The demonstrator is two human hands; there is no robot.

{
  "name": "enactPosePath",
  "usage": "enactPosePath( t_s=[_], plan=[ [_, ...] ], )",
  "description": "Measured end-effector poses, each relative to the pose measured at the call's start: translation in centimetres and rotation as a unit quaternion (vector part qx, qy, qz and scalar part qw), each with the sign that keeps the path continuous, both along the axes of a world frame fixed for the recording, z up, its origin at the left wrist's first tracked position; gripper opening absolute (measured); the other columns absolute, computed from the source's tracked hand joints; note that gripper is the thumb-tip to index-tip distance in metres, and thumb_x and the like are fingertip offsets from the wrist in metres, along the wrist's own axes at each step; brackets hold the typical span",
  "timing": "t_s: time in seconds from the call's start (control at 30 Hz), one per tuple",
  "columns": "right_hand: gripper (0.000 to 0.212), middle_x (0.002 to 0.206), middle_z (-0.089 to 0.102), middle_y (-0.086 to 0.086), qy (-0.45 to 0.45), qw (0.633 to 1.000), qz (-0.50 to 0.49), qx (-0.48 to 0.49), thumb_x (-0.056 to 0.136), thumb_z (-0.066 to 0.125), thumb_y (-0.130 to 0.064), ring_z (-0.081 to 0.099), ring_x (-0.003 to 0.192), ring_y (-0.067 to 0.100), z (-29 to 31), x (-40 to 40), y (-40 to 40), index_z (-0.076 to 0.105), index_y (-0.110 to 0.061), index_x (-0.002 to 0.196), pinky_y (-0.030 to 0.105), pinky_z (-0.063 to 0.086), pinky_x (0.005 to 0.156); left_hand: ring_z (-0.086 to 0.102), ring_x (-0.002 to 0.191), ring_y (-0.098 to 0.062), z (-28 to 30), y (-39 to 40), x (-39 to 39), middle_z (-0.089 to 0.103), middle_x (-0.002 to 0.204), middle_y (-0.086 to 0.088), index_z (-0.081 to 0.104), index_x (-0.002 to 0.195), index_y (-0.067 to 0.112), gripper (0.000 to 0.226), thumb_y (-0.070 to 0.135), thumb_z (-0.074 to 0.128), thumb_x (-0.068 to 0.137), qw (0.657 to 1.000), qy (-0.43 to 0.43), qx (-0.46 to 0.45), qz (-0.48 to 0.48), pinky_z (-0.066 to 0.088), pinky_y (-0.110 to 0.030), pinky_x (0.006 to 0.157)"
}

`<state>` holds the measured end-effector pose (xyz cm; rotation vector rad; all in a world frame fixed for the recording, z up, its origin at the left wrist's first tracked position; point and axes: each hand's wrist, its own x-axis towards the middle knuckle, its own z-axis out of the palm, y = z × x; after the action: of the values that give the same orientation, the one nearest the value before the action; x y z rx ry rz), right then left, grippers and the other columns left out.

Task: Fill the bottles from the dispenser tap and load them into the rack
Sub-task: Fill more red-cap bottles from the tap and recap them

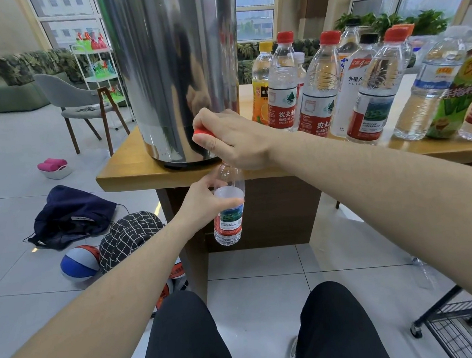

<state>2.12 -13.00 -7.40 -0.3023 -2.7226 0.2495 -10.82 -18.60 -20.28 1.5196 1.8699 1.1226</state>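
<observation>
A tall steel dispenser [174, 71] stands at the left end of the wooden table [134, 174]. My right hand [232, 137] is curled over its tap and grips something red [202, 132] there; whether that is the tap handle or a cap I cannot tell. Just below the table edge, my left hand [203, 203] holds a clear bottle [229, 221] with a red and green label upright, its neck under my right hand. The bottle's mouth and the spout are hidden. A black wire rack [463, 328] stands on the floor at the lower right.
Several capped bottles [320, 89] crowd the table to the right of the dispenser. On the floor at the left lie a dark bag [70, 215], a checked bag [130, 236] and a ball [78, 264]. A grey chair [79, 106] stands behind. My knees sit below.
</observation>
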Motion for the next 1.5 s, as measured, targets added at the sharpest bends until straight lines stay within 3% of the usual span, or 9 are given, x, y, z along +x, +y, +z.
enactPosePath(
  t_s=[0.13, 0.3, 0.67, 0.83, 0.93, 1.03, 1.13, 1.3, 1.5],
  plan=[
    [0.021, 0.098, 0.055, 0.001, 0.005, 1.0, 0.002, 0.006, 0.108, 0.032, -0.034, 0.045, 0.087, 0.01, 0.0, 0.01, -0.05, 0.041, -0.017, 0.115, 0.001, 0.022, 0.081, 0.057, 0.119, -0.02, 0.0, -0.04, -0.05, 0.064, 0.122, -0.001, 0.039, 0.149, 0.022, 0.081, 0.034, 0.082, 0.081, 1.0, -0.004, -0.003, -0.001, 0.046, -0.029, 0.09],
    [0.024, 0.097, 0.055, 0.001, 0.01, 1.0, 0.007, 0.012, 0.108, 0.032, -0.034, 0.045, 0.086, 0.01, -0.12, -0.09, 0.01, 0.043, -0.014, 0.116, 0.012, 0.022, 0.079, 0.056, 0.121, -0.021, 0.13, -0.16, 0.1, 0.064, 0.125, -0.003, 0.041, 0.148, 0.021, 0.079, 0.031, 0.082, 0.081, 1.0, -0.006, 0.0, -0.002, 0.045, -0.03, 0.092],
    [0.026, 0.099, 0.054, 0.0, 0.01, 1.0, 0.0, 0.008, 0.108, 0.033, -0.034, 0.044, 0.087, 0.008, -0.21, 0.05, 0.07, 0.044, -0.013, 0.119, -0.002, 0.02, 0.081, 0.056, 0.123, -0.022, 0.08, -0.11, 0.15, 0.063, 0.127, -0.002, 0.04, 0.148, 0.022, 0.079, 0.032, 0.082, 0.082, 1.0, 0.0, 0.0, 0.0, 0.045, -0.028, 0.09],
    [0.018, 0.096, 0.052, -0.003, 0.005, 1.0, 0.006, 0.017, 0.108, 0.033, -0.034, 0.043, 0.082, 0.0, -0.13, -0.09, 0.05, 0.04, -0.018, 0.113, 0.015, 0.021, 0.079, 0.057, 0.122, -0.022, 0.03, -0.11, 0.2, 0.064, 0.123, 0.0, 0.04, 0.148, 0.022, 0.08, 0.033, 0.082, 0.081, 1.0, -0.001, 0.0, 0.003, 0.046, -0.028, 0.089],
    [0.016, 0.097, 0.053, -0.002, 0.005, 1.0, 0.006, 0.018, 0.108, 0.033, -0.034, 0.043, 0.083, 0.005, -0.17, -0.03, 0.05, 0.039, -0.02, 0.113, 0.015, 0.022, 0.081, 0.057, 0.121, -0.021, 0.04, -0.14, 0.25, 0.064, 0.123, 0.0, 0.04, 0.148, 0.022, 0.08, 0.032, 0.082, 0.081, 1.0, -0.003, 0.002, 0.003, 0.046, -0.028, 0.09],
    [0.019, 0.098, 0.053, -0.001, 0.009, 1.0, 0.009, 0.02, 0.108, 0.033, -0.034, 0.042, 0.084, 0.006, -0.14, -0.02, 0.03, 0.041, -0.018, 0.115, 0.008, 0.021, 0.078, 0.057, 0.122, -0.021, 0.08, -0.16, 0.17, 0.064, 0.123, -0.001, 0.04, 0.148, 0.023, 0.08, 0.033, 0.082, 0.081, 1.0, 0.0, 0.001, 0.003, 0.048, -0.031, 0.092],
    [0.023, 0.099, 0.053, -0.002, 0.009, 1.0, 0.007, 0.016, 0.108, 0.034, -0.034, 0.043, 0.087, 0.008, -0.18, -0.02, 0.03, 0.042, -0.015, 0.118, 0.015, 0.022, 0.081, 0.058, 0.121, -0.022, 0.11, -0.11, 0.17, 0.064, 0.124, -0.001, 0.042, 0.147, 0.022, 0.079, 0.034, 0.082, 0.08, 1.0, 0.001, 0.0, 0.007, 0.049, -0.034, 0.094],
    [0.026, 0.098, 0.054, -0.002, 0.014, 1.0, 0.006, 0.008, 0.107, 0.034, -0.034, 0.045, 0.089, 0.009, -0.32, -0.04, 0.1, 0.044, -0.013, 0.119, 0.005, 0.023, 0.082, 0.057, 0.119, -0.02, 0.14, -0.12, 0.29, 0.063, 0.125, -0.001, 0.043, 0.145, 0.02, 0.075, 0.032, 0.082, 0.081, 1.0, 0.01, 0.004, 0.009, 0.045, -0.027, 0.088],
    [0.023, 0.096, 0.053, -0.004, 0.012, 1.0, 0.002, 0.007, 0.108, 0.034, -0.034, 0.044, 0.085, 0.006, -0.22, -0.04, 0.09, 0.043, -0.015, 0.117, 0.004, 0.022, 0.081, 0.056, 0.117, -0.016, 0.11, -0.07, 0.26, 0.062, 0.126, -0.001, 0.041, 0.146, 0.02, 0.077, 0.033, 0.082, 0.082, 1.0, 0.007, 0.004, 0.005, 0.045, -0.027, 0.088]
  ],
)
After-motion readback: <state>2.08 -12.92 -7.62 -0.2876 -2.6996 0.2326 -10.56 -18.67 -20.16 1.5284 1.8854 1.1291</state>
